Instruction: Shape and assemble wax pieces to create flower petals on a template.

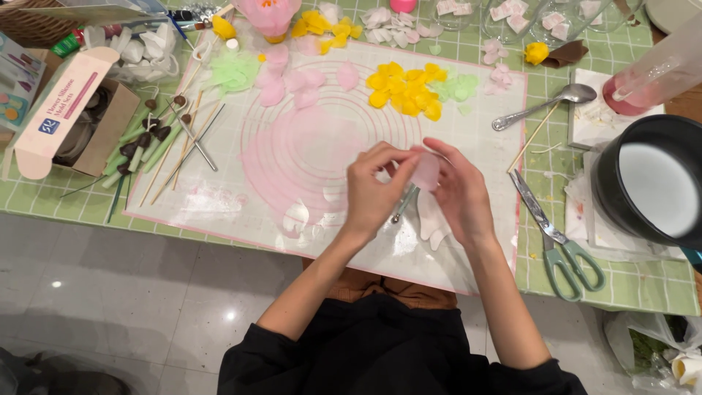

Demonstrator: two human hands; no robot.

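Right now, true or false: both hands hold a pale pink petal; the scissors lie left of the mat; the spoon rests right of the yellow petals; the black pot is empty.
1. True: the left hand and right hand hold the pale pink petal between them.
2. False: the scissors lie at the right edge of the mat.
3. True: the spoon rests right of the yellow petals.
4. False: the black pot holds white liquid.
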